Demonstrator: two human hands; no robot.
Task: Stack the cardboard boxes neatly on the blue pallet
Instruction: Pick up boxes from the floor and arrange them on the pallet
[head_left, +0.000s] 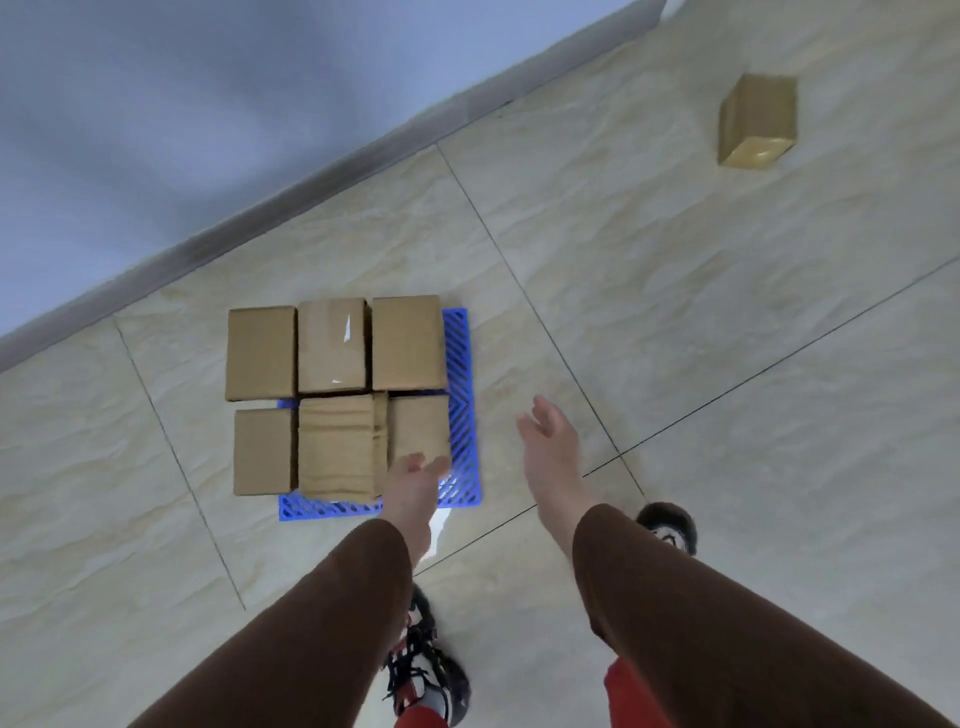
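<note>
Six boxes (337, 395) fill the pallet (460, 364), so both hands, left (415, 475) and right (545, 431), hang relaxed-fingered, seemingly empty, one box (757, 119) well apart

blue pallet (461, 415): mostly covered by six cardboard boxes (332, 345); only right and near strips show
left hand (415, 475): fingers blurred, contact with near-right box (420, 426) unclear
sleeves (675, 597): cut by bottom edge
right shoe (670, 525): partly behind forearm
</note>
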